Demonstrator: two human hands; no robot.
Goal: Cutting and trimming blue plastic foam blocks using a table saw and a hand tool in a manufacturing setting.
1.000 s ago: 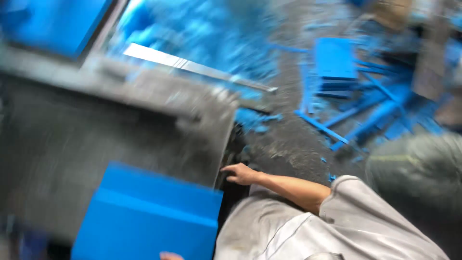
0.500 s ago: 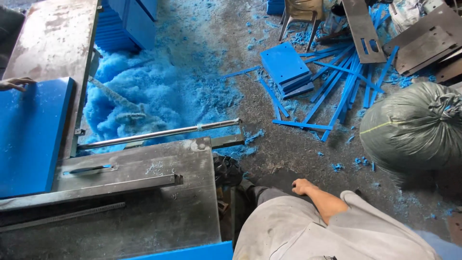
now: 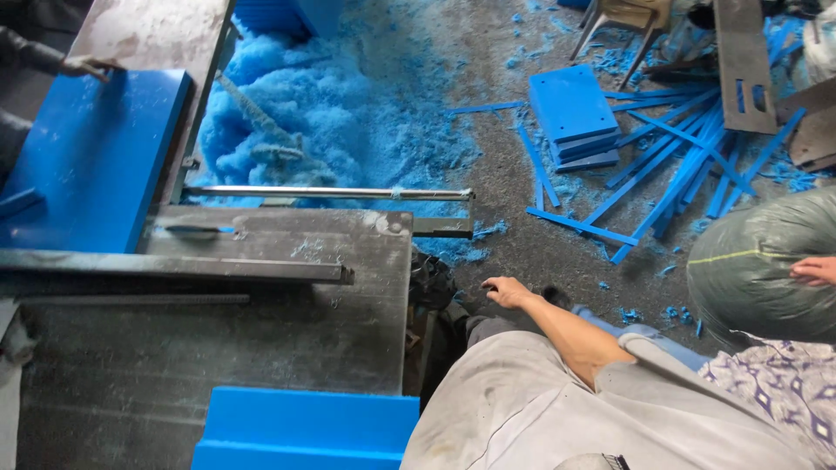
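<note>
- Right hand [image 3: 509, 292]: hangs low beside the right edge of the steel machine table [image 3: 261, 348], over the grit-covered floor [image 3: 540, 244]. The fingers are loosely curled and a little apart. They pinch nothing and touch nothing that I can make out.
- Left hand: out of frame, so I cannot tell how its fingers stand.
- Near blue panel [image 3: 305, 431]: lies flat on the table at its near edge, partly cut off by the bottom of the frame. No hand shows on it, and it sits well apart from the right hand.
- Far blue panel [image 3: 96, 157]: lies flat at the table's far-left end, beyond the long steel fence bar [image 3: 174, 265]. A co-worker's hand [image 3: 87, 65] rests its fingertips on the far corner.
- Slim steel rod [image 3: 331, 192]: runs across just past the table, above the heap of blue shavings [image 3: 331, 113].
- Floor to the right: a stack of cut blue plates [image 3: 575, 113] with loose blue strips [image 3: 679, 165] fanned out beside it.
- Green sack [image 3: 758, 270]: bulges at the right edge with another hand [image 3: 817, 270] laid on it. I cannot tell whose hand it is.
- Judgement on the step: this reads as a pause between panels. One panel is with the co-worker at the far end, the other waits at the near edge, and the right hand is idle.
- Judgement on what comes next: handling the near panel would call for the right hand to come up onto its right edge and grip it flat and square to the fence bar, clear of the rod.
</note>
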